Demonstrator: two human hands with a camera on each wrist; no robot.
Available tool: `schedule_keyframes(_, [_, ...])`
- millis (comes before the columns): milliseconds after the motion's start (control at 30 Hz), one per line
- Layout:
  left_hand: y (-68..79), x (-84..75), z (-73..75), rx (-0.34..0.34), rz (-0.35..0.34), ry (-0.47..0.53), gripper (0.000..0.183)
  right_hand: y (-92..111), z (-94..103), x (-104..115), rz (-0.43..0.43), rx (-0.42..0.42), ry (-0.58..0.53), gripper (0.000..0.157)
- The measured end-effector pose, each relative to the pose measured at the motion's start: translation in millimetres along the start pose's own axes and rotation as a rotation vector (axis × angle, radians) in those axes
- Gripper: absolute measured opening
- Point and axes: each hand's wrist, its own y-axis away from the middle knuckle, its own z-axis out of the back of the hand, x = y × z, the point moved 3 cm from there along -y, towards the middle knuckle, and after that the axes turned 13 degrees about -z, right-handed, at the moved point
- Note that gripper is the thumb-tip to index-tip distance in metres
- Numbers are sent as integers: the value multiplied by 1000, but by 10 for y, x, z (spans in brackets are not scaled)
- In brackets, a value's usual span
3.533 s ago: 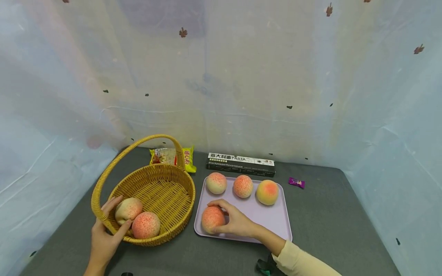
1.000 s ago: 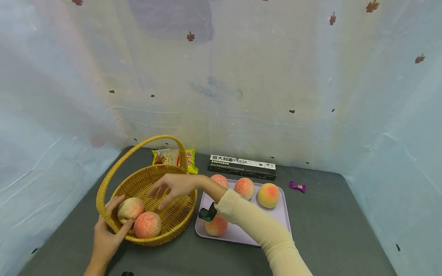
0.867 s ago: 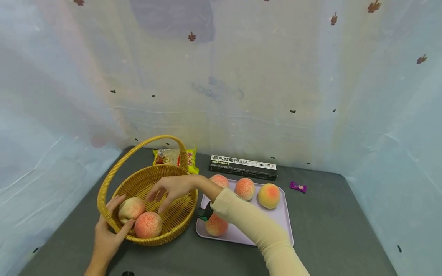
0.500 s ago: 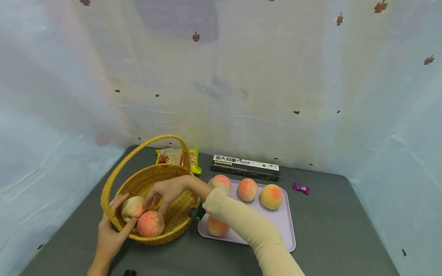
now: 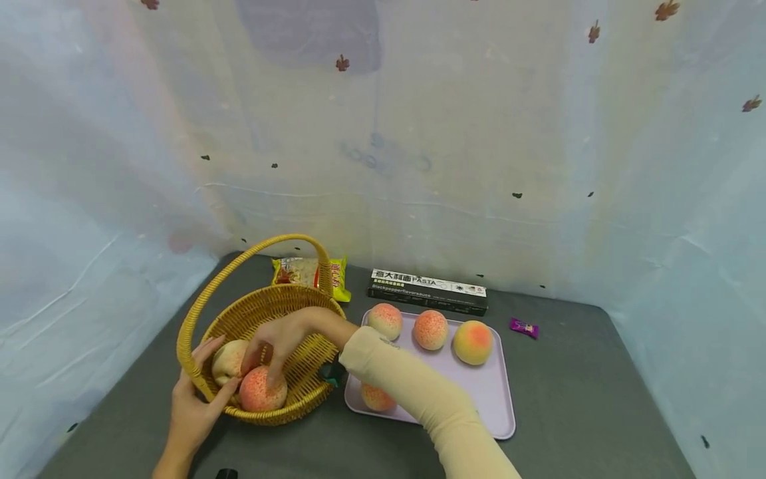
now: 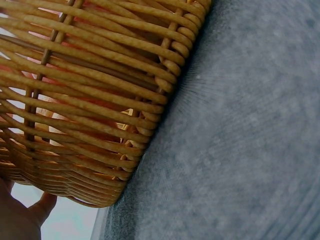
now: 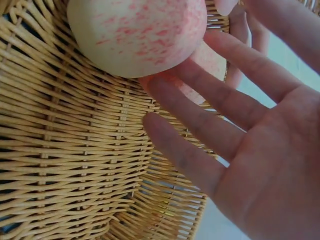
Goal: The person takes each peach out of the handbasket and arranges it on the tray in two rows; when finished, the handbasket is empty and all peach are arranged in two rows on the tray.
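Note:
My left hand (image 5: pixel 191 412) grips the near-left rim of a yellow wicker basket (image 5: pixel 239 322); in the left wrist view its thumb shows at the woven wall. Two peaches lie in the basket: a pale one (image 5: pixel 227 362) near my left fingers, and a redder one (image 5: pixel 258 392) beside it. Inside the basket, my right hand (image 5: pixel 287 339) has its thumb and fingers spread about the redder peach. In the right wrist view, that hand's fingers (image 7: pixel 200 115) look mostly straight, with tips against or under a speckled peach (image 7: pixel 140 35).
Right of the basket, a lilac tray (image 5: pixel 445 372) bears several peaches; the front-left one (image 5: pixel 377 398) is partly behind my sleeve. A pasta box (image 5: pixel 427 291) and a yellow snack packet (image 5: pixel 311 273) lie at the back. A purple wrapped sweet (image 5: pixel 524 328) sits right.
My right hand has left the front-left peach on the tray, moved left into the basket and come down onto the redder peach. My left hand keeps its place on the rim.

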Motion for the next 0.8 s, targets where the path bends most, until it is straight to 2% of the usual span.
schedule_keyframes(200, [8, -15, -4, 2, -6, 2, 74, -76, 3, 62, -38, 62, 79, 63])
schedule_keyframes(433, [-6, -1, 0, -7, -46, -1, 72, -131, 13, 60, -85, 58, 85, 61])
schedule_keyframes(533, [-8, 1, -2, -6, -45, 3, 72, -166, -22, 54, -96, 75, 83, 61])
schedule_keyframes(700, [-5, -11, -11, -4, -37, 22, 72, -235, -99, 81, -159, 109, 96, 67])
schedule_keyframes(800, [-3, -18, -8, -6, -37, 20, 73, -254, -109, 96, -189, 99, 110, 68])
